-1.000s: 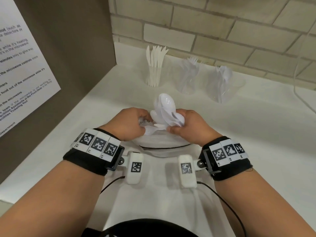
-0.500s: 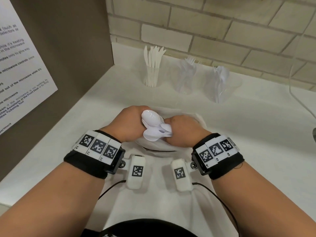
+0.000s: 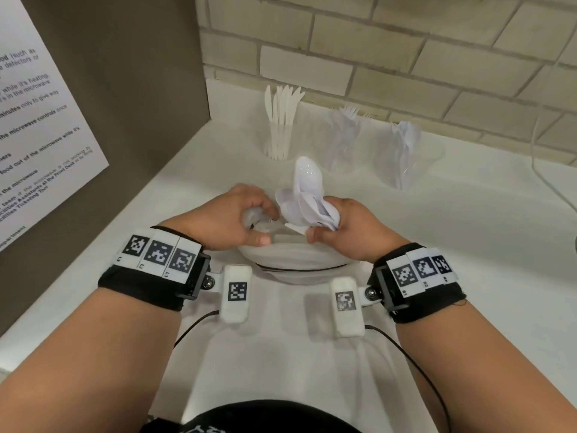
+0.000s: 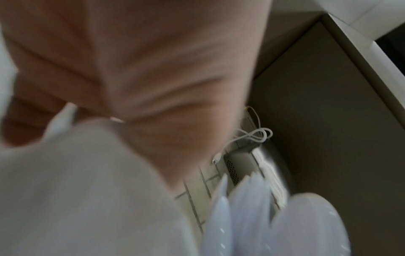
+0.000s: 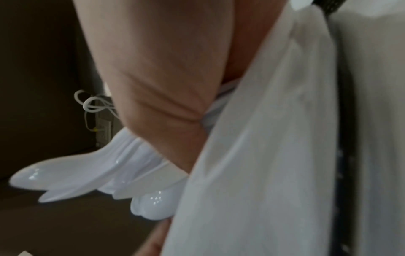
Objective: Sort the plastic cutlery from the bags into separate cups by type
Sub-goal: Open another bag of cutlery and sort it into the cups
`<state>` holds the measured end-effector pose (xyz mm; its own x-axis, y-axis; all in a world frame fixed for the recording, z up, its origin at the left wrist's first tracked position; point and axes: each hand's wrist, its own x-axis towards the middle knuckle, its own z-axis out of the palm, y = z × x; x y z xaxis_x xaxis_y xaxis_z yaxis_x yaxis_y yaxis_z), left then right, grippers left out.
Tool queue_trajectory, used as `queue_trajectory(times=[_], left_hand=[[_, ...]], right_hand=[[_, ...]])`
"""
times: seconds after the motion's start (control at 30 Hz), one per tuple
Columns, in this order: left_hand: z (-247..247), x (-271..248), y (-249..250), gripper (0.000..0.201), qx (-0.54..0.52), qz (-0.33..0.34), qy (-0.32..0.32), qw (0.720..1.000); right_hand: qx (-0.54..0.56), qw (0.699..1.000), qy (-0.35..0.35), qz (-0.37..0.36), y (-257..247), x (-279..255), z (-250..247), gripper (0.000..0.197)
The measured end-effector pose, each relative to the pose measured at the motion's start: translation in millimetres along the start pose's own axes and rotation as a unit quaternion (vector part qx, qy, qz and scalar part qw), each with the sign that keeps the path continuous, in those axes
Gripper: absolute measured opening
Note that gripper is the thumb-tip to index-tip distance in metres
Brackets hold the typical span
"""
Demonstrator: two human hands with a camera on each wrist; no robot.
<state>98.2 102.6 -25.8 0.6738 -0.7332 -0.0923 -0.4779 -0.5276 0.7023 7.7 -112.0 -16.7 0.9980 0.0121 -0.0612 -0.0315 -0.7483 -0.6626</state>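
While three clear cups wait along the far edge of the white tabletop (image 3: 468,245), a person's right hand (image 3: 349,226) grips a bundle of white plastic spoons (image 3: 304,195) by the handles, bowls fanned upward, just above the open mouth of a plastic bag (image 3: 293,260) near the front edge. The left hand (image 3: 228,220) has its fingers (image 3: 262,207) curled at the bag's rim; they appear to pinch the film or another piece of cutlery, though which cannot be told.

The spoons look light, stiff and glossy — likely slippery against one another, so a loose grasp could let one slide out of the fan. The judgement here is that the handles, held tight and low where they bunch together, are the sound place to grip; the bag is thin, soft film that will crumple rather than stand.

Only the head view shows the destinations: the left cup (image 3: 279,142) holding knives, the middle cup (image 3: 342,142) forks, the right cup (image 3: 402,154) spoons. The right wrist view — blurred — gives what the head view cannot: the shiny undersides of the spoon bowls (image 5: 87,175) splayed below the palm, with bag film draped beside them. The left wrist view shows mostly palm and pale film.
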Motion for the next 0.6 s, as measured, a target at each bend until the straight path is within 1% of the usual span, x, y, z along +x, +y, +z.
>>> queue_trajectory(times=[0.03,0.07,0.1,0.13,0.17,0.2,0.23,0.3,0.4,0.53,0.6], left_hand=[[2.2,-0.1,2.4,0.069,-0.023,0.017,0.012,1.0],[4.3,-0.5,7.0,0.083,-0.07,0.042,0.035,0.996],[6.2,-0.4,13.1,0.094,-0.126,0.082,0.067,0.986],[7.9,-0.3,21.2,0.1,-0.168,0.125,0.095,0.973],[8.8,0.7,29.8,0.099,-0.192,0.159,0.115,0.962],[9.6,2.8,37.6,0.092,-0.203,0.181,0.127,0.954],[10.0,4.8,46.4,0.082,-0.206,0.193,0.136,0.95],[10.6,8.7,59.0,0.068,-0.216,0.195,0.153,0.944],[12.7,12.1,62.5,0.058,-0.235,0.173,0.158,0.943],[13.9,14.2,58.5,0.048,-0.266,0.096,0.143,0.948],[12.1,11.9,58.1,0.045,-0.287,0.092,0.121,0.946]], right_hand=[[0.015,1.0,0.003,0.006,0.5,1.5,1.2,0.025],[0.027,1.0,0.01,0.005,-1.4,2.7,3.0,0.024],[0.037,0.999,0.017,0.004,-2.6,4.2,5.1,0.023],[0.05,0.998,0.029,-0.003,-5.0,6.0,7.4,0.023],[0.065,0.997,0.041,-0.009,-7.1,8.5,9.3,0.022],[0.079,0.995,0.054,-0.019,-10.2,10.7,10.9,0.022],[0.092,0.993,0.066,-0.025,-12.9,12.2,12.4,0.024],[0.122,0.988,0.09,-0.03,-16.1,14.4,14.4,0.037],[0.148,0.984,0.102,-0.016,-14.1,14.6,18.4,0.051],[0.175,0.979,0.104,0.02,-8.9,13.4,25.5,0.044],[0.191,0.975,0.107,0.029,-7.8,14.3,27.0,0.04]])
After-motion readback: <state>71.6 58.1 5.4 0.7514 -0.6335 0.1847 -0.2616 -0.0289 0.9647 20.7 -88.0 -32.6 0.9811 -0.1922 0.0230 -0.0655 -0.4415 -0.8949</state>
